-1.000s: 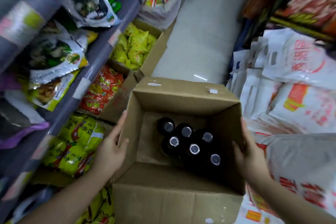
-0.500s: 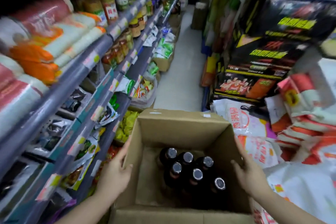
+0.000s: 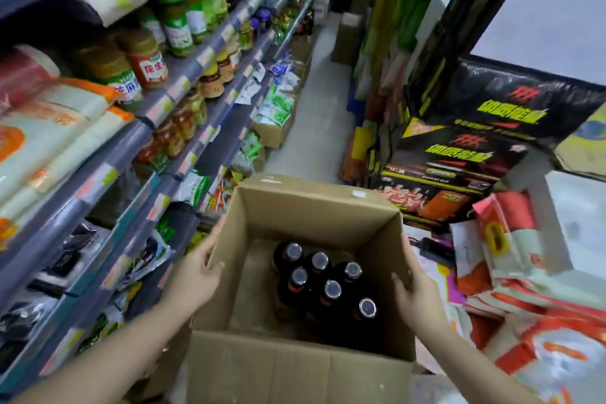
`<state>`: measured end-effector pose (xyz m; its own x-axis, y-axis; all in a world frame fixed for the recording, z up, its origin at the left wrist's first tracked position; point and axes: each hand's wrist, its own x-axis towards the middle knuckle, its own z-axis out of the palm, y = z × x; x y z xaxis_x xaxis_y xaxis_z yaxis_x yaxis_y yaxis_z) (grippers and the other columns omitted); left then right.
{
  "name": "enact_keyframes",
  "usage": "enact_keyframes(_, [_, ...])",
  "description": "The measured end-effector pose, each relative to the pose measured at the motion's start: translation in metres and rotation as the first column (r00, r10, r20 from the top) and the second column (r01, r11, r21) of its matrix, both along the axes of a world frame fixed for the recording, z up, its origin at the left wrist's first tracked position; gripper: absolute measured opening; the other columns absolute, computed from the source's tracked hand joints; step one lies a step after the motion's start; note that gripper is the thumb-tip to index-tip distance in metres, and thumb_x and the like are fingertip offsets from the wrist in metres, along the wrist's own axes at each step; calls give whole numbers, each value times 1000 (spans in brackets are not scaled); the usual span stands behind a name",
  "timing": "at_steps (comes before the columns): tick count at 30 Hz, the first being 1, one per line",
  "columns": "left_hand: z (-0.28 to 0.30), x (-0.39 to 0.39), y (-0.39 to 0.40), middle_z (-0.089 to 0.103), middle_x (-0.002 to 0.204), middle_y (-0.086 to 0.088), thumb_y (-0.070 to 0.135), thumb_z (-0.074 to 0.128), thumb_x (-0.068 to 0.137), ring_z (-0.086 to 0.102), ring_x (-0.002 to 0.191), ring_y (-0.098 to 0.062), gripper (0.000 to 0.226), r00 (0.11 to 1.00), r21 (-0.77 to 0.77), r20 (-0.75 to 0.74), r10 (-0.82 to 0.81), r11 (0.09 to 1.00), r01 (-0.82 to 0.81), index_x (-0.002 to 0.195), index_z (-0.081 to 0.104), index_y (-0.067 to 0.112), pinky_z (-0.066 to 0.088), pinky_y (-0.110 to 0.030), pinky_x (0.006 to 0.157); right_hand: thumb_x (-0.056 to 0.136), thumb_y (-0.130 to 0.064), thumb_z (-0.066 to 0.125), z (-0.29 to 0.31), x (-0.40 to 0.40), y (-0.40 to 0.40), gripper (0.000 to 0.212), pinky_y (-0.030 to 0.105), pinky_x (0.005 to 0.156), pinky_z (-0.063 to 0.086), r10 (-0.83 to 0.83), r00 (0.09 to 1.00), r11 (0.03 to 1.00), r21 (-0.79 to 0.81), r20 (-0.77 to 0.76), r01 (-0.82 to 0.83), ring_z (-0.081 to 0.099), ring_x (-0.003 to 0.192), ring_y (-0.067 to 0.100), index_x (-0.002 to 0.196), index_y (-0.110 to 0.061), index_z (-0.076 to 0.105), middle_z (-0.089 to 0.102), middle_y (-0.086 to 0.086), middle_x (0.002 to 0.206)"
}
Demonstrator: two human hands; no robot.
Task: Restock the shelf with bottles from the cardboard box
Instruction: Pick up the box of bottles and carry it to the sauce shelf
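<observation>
An open cardboard box point(image 3: 314, 203) is held in front of me in a shop aisle. Inside stand several dark bottles point(image 3: 319, 275) with shiny caps, grouped toward the box's right side. My left hand point(image 3: 196, 275) presses flat against the box's left wall from outside. On the other side, my right hand point(image 3: 414, 292) grips the right wall, fingers over the rim. The grey shelf point(image 3: 183, 88) runs along my left, its tiers packed with jars, sauce bottles and packets.
Stacked black drink cartons point(image 3: 459, 167) and red-and-white sacks point(image 3: 511, 239) crowd the right side. A pale floor strip point(image 3: 318, 108) runs ahead between them and the shelf. Smaller cardboard boxes point(image 3: 272, 134) of packets sit on the floor by the shelf base.
The view has tilted up from the box and floor to the aisle and upper shelf tiers. The box stays between both hands, and it sits lower in the frame.
</observation>
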<state>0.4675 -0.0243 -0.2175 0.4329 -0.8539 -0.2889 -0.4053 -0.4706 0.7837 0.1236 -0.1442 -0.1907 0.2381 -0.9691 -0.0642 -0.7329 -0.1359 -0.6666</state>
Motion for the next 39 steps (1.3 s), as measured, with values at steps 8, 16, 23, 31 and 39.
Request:
enact_keyframes(8, [22,41,-126,55,139,12,2,59,90,66,101,-14,91,999,-82,45,4,997,0,131,16,72,46,-20,78,84,5,55,14,45,-116,89,19,54,40,-25,999,1000,-10,-41,25,61,59,22,145,-42,8,62,-10,77])
enact_keyframes(16, [23,117,-275,42,150,11,-3,57,90,45,137,-16,96,996,-105,18,-90,990,91,125,19,78,44,-40,109,85,3,54,16,115,-240,84,22,68,39,-88,996,995,-39,-12,87,63,104,38,148,-38,17,66,10,123])
enact_keyframes(23, [31,174,-411,35,140,18,-4,60,88,55,120,-14,86,993,-131,59,-103,985,110,146,24,50,48,-27,90,86,-1,53,22,169,-358,87,27,67,46,-138,990,990,-10,4,138,67,85,38,146,-47,11,72,18,92])
enact_keyframes(31, [15,226,-571,46,103,62,-6,58,88,54,118,-5,89,989,-127,34,-141,981,144,137,25,61,44,-22,98,89,-2,52,14,214,-516,86,21,61,51,-124,991,992,13,48,123,62,61,1,145,-49,9,70,-2,86])
enact_keyframes(39, [29,258,-717,29,135,38,-6,58,89,34,123,10,82,995,-154,36,-96,983,100,147,27,45,33,-10,97,90,-1,52,32,263,-659,83,38,82,52,-171,984,985,2,57,172,65,79,23,147,-46,12,68,11,98])
